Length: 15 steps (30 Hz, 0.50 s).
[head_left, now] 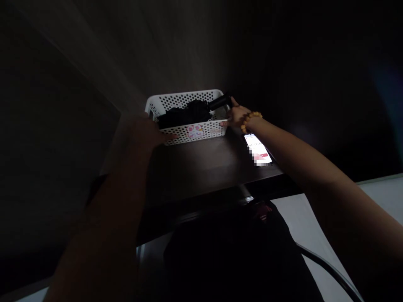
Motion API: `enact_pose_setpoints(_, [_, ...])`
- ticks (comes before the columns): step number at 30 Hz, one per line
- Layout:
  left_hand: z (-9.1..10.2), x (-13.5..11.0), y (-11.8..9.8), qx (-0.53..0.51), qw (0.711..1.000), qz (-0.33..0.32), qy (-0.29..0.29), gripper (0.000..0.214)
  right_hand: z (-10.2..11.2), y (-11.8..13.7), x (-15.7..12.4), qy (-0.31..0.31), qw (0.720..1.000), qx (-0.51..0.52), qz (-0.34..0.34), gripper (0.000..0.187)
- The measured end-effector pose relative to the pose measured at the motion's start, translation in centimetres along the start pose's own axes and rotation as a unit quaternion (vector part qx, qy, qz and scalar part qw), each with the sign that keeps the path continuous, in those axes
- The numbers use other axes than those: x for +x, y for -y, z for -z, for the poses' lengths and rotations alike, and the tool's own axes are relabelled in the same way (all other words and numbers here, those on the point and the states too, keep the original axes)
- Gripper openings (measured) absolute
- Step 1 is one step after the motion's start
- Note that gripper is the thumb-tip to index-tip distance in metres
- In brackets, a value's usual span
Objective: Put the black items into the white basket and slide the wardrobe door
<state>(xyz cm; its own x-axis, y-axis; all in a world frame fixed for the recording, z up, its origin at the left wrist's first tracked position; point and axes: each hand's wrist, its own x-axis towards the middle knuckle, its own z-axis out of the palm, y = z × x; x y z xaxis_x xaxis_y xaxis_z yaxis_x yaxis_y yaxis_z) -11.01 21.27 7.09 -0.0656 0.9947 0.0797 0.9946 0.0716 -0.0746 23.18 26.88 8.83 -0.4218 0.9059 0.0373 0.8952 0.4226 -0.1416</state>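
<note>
A white perforated plastic basket [201, 131] stands on a dark wooden shelf [201, 167] and holds a folded black umbrella [189, 112] whose handle sticks out at the right. My left hand [147, 134] rests against the basket's left front corner, fingers stretched along its wall. My right hand [236, 115], with a bead bracelet on the wrist, grips the basket's right rim just under the umbrella handle. The scene is very dark.
A lit phone [257, 149] lies on the shelf under my right forearm. A dark wall rises behind the basket. Below the shelf sit a dark bulky shape [233, 251], a black cable [327, 268] and a pale surface [315, 226].
</note>
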Motion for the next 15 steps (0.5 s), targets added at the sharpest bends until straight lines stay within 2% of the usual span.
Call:
enact_pose_setpoints(4, [0.5,-4.1,-1.2,-0.001,1.000,0.015,0.020,0.088,0.9,1.3,-5.0,0.058,0.998,0.006,-0.032,0.069])
enact_pose_setpoints(9, [1.1,-9.6,-2.4,-0.002,1.000,0.024,0.012,0.085,1.1,3.0,-10.7,0.065,0.997,0.011,-0.051,0.063])
enact_pose_setpoints(15, [1.6,-15.9,-3.2,-0.040,0.999,0.030,0.000,0.096,1.1,4.5,-17.3,0.067,0.996,0.003,-0.060,0.063])
